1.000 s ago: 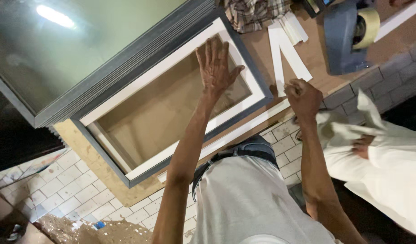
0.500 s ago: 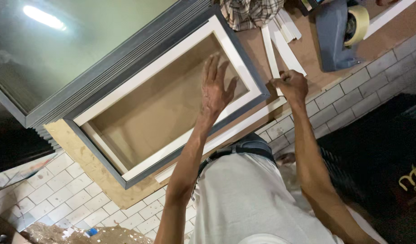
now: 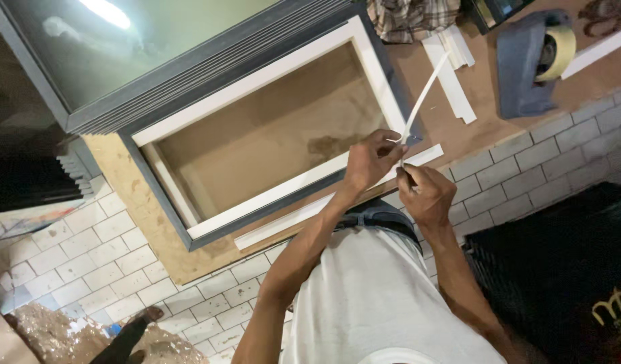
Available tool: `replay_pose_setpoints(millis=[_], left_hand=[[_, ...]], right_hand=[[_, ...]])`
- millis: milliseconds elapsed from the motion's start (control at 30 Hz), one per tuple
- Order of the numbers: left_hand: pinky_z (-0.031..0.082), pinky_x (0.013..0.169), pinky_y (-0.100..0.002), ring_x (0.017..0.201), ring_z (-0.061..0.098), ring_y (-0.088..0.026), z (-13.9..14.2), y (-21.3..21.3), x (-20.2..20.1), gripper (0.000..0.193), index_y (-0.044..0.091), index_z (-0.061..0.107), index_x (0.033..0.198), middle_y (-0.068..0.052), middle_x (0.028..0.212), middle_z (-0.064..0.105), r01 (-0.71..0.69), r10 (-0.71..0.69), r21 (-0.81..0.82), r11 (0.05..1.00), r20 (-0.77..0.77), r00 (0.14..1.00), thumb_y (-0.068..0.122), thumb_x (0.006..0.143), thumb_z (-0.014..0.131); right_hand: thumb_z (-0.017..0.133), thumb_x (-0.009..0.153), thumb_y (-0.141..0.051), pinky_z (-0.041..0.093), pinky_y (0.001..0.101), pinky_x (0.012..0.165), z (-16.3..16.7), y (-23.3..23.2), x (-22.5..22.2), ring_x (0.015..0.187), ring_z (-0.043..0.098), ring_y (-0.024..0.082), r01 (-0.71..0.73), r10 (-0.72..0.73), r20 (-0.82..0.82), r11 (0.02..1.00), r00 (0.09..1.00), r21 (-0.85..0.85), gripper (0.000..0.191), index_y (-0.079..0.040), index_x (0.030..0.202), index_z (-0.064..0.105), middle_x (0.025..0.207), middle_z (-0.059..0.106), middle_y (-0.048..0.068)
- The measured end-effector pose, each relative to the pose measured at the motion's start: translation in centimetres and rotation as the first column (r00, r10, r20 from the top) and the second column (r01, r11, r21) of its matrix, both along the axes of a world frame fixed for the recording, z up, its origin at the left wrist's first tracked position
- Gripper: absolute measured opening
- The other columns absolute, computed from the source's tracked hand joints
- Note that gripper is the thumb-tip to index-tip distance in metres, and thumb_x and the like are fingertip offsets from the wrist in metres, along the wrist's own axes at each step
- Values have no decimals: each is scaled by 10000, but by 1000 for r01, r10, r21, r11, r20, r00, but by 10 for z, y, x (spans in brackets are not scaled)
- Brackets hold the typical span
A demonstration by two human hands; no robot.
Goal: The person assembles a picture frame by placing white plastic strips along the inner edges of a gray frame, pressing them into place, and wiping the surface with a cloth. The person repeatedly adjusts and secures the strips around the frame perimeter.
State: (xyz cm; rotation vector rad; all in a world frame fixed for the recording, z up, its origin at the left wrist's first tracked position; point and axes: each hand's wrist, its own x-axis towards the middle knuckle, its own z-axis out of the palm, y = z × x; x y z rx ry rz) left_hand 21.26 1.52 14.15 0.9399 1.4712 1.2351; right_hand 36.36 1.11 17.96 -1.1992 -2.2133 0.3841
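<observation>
Over brown board [image 3: 479,87], hands [image 3: 398,175] pinch white strip [image 3: 425,91].

No clear package, label or working screen anywhere. Closest to a sign: a small yellow printed mark [image 3: 610,307] at four o'clock, near the right edge, curved strokes on a dark, ribbed black surface [image 3: 546,269]; partly cut off by the frame. At one o'clock, against the top edge, a dark boxy thing [image 3: 494,11] with a glossy face and a yellowish rim, mostly out of view, so kind unclear. At seven o'clock, among pale rubble, a tiny blue scrap [image 3: 114,329], perhaps a wrapper, too small to tell.
</observation>
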Motion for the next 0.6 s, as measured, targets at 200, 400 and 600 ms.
replay_pose_setpoints(millis=[200, 400, 600], left_hand=[[619, 673, -300, 755, 695, -125, -33, -50, -55, 276, -27, 667, 1120, -49, 864, 733, -172, 218, -134, 976, 579, 786, 122, 907, 760], [562, 633, -297, 703, 655, -123, -61, -129, -121, 238, -18, 720, 1170, -77, 802, 719, -559, 560, -51, 828, 127, 818, 139, 992, 744], [548, 582, -391, 667, 715, -236, -78, -245, -248, 636, 189, 555, 1447, -95, 838, 769, -702, 563, 101, 705, -681, 468, 155, 862, 804]], right_hand=[[816, 903, -126, 553, 285, 636, -14, -1, -37, 749, 720, 157, -214, 147, -211, 915, 966, -342, 172, -7, 1009, 753, 877, 754, 105], [823, 912, -191, 492, 286, 549, -35, -25, -121, 620, 659, 128, -312, 328, -119, 636, 937, -705, 186, -8, 915, 787, 708, 745, 88], [774, 914, -192, 601, 244, 662, -42, -54, -200, 797, 772, 109, -655, 623, -323, 423, 712, -626, 215, -19, 1041, 753, 876, 792, 70]])
